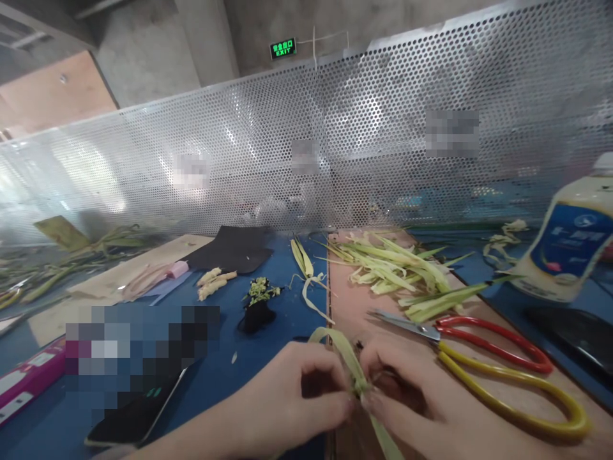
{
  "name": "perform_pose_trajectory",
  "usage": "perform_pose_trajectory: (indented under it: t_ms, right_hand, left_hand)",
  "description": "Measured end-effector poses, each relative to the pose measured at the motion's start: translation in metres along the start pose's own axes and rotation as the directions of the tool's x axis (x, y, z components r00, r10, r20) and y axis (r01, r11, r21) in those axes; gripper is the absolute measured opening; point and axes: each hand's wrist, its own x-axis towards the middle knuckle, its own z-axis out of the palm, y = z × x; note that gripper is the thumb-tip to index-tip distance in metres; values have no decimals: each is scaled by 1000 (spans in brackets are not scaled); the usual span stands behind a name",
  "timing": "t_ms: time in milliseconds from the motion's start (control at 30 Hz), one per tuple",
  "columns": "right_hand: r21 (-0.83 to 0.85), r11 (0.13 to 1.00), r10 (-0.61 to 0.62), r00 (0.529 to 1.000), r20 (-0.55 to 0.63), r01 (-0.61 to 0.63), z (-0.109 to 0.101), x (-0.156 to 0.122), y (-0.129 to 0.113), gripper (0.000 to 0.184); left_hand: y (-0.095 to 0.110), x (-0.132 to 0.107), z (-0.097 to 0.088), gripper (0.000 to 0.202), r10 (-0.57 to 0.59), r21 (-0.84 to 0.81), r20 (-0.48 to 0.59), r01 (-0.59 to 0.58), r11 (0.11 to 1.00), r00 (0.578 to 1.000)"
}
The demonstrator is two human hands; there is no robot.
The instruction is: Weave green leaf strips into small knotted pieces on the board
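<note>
In the head view, an exit sign (283,48) glows green above a perforated metal screen (268,160), reading "安全出口" with "EXIT" beneath. At the far right, a white bottle (575,230) carries a blue label (572,239) with a pale emblem and large white characters, too blurred to read surely. A dark phone (136,412) at lower left shows small green marks that cannot be made out. The left hand (306,396) reaches in from the bottom left and the right hand (412,402) from the bottom right, both knuckles up with fingers curled inward. Thumbs and forefingers nearly meet, closed in a pinch on a pale green strip (352,361). The strip arches above the fingers, bunches between the fingertips and hangs down toward the lower edge; it sits over a brownish board (352,313) on the blue worktop (287,319). Scissors (438,333) with one red and one yellow handle lie just beside the right hand, blades pointing left, and a pile of leaf strips (397,265) lies beyond them.
</note>
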Motion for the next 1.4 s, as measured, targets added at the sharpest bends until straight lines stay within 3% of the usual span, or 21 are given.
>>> perform_pose_trajectory:
  t_ms: [133, 300, 400, 533, 600, 867, 1100, 1300, 1400]
  right_hand:
    - [87, 995, 46, 998, 44, -50, 0, 2, -1, 13]
    - [355, 929, 92, 994, 59, -107, 3, 5, 10, 16]
    - [356, 926, 131, 991, 6, -125, 5, 5, 15, 19]
    - [286, 954, 123, 989, -86, -94, 4, 4, 14, 20]
    - [320, 944, 124, 987, -99, -87, 4, 4, 12, 19]
    - [479, 868, 180, 982, -53, -133, 7, 4, 8, 17]
    - [469, 879, 141, 987, -78, -88, 7, 4, 11, 15]
    - [459, 884, 156, 981, -111, -89, 7, 4, 9, 14]
    - [494, 865, 147, 986, -79, -90, 8, 3, 9, 15]
  left_hand:
    - [-3, 0, -2, 15, 27, -69, -14, -28, 997, 1000]
    - [-7, 1, -9, 32, -135, -153, 3, 134, 979, 991]
    - [-8, 2, -12, 27, -169, -264, 85, 186, 946, 982]
    - [-10, 3, -13, 19, -87, -422, 270, 199, 884, 959]
    - [-10, 3, -11, 16, -55, -471, 303, 200, 859, 952]
    - [-9, 5, 0, 16, -37, -544, 95, 83, 835, 995]
    - [-12, 9, 2, 23, -47, -420, -69, 14, 907, 997]
    - [-13, 9, 1, 23, -125, -214, -133, 94, 972, 983]
    - [-10, 7, 3, 20, -176, -193, -86, 157, 969, 981]
